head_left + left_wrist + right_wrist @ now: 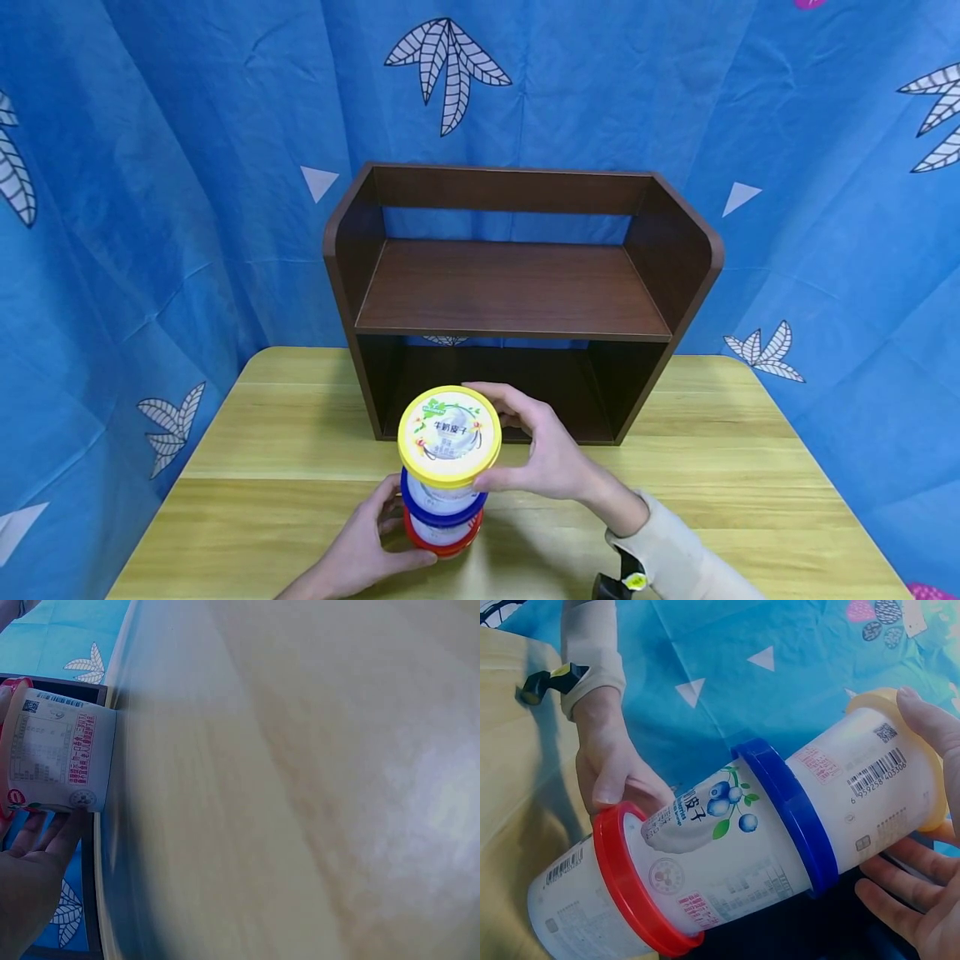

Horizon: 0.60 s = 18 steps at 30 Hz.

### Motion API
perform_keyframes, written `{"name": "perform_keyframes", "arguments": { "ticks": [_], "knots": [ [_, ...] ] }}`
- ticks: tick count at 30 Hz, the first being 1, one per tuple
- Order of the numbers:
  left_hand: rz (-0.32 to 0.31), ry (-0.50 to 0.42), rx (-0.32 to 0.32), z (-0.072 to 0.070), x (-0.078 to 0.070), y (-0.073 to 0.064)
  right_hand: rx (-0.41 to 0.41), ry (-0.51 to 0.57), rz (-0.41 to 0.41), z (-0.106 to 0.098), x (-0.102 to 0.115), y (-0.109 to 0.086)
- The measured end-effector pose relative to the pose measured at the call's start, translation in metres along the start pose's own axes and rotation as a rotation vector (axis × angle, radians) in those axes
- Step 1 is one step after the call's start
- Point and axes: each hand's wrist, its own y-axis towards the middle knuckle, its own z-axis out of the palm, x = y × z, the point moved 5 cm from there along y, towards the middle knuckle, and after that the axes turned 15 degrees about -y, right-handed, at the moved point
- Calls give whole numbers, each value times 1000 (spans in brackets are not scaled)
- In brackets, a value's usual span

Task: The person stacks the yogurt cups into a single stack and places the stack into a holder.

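Three lidded tubs stand in one column between the hands. The yellow-lidded tub is on top, its printed lid facing up, and the right hand grips it from its own side, thumb at the near edge of the lid and fingers round the far edge. Just below that hand, the blue-lidded tub sits in the middle, blueberries pictured on its wall; the base of the top tub meets its lid. Lowest is the red-lidded tub, which the left hand holds from its own side, thumb against the red lid and fingers curled round. Its base rests on the wooden surface, which spreads out on either side of both hands.

Behind the right hand, along its forearm, come a pale sleeve and a black wrist device. Beyond both hands stands a dark brown two-tier shelf. Farther off hangs a blue cloth printed with white leaves and triangles.
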Motion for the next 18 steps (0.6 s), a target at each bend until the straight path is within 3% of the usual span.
{"name": "perform_keyframes", "arguments": {
  "ticks": [10,18],
  "knots": [
    [3,-10,2,0,0,0,3,-13,20,-2,1,-3],
    [9,3,6,1,-2,-2,-45,40,5,-16,4,-11]
  ]
}}
